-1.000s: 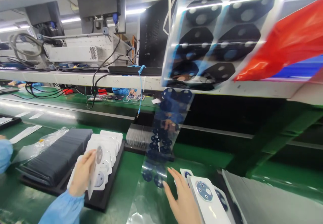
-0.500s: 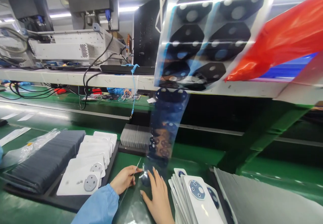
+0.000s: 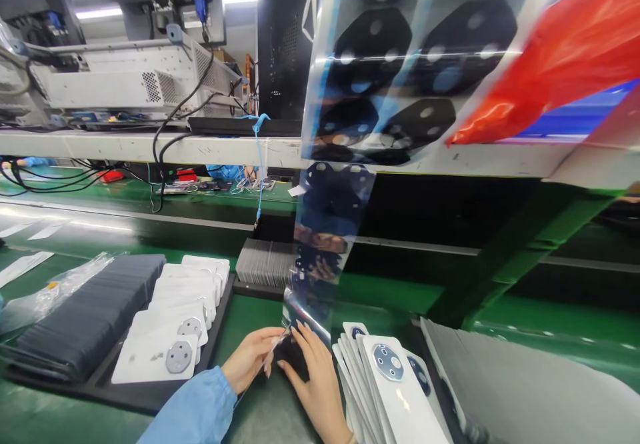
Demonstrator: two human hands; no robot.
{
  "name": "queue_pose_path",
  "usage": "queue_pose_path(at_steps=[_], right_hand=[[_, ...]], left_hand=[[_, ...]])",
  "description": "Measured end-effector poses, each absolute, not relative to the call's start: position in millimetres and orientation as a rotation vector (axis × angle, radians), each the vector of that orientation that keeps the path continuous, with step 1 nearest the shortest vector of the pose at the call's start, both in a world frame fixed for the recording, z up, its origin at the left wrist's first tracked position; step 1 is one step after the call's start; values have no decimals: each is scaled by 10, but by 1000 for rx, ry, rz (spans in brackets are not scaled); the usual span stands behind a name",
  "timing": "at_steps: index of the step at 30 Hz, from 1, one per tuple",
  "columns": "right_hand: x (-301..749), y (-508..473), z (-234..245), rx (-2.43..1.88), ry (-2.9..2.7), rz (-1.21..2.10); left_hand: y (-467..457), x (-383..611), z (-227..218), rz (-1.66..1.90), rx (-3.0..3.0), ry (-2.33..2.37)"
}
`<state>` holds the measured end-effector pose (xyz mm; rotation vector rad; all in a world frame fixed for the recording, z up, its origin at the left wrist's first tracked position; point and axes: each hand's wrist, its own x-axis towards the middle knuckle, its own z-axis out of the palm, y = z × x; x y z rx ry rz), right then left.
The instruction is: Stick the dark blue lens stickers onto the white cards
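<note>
Wht metal equip. case (image 3: 115, 89) sits on shelf (image 3: 225, 149) w/ blk vented housing (image 3: 281, 51). Blk cables (image 3: 155, 144) & blue cord (image 3: 260, 123) hang over edge; red plastic sheet (image 3: 555, 64) upper R.

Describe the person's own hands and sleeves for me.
The left hand and the right hand are both bare and ungloved. On the left is a loose, light-blue fabric sleeve, gathered at the wrist; a right sleeve cannot be made out.
</note>
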<state>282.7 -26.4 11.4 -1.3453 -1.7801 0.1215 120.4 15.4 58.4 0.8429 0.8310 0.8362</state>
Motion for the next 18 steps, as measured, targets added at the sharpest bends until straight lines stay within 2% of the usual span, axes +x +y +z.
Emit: queue_pose_path(at_steps=[7,18], right_hand=[[2808,-303,197,-1344,-1632,88],[2818,-305,178,-1326,-1703,-78]], left_hand=[[39,1244,643,822,833,776],[-8,1235,666,827,782,737]])
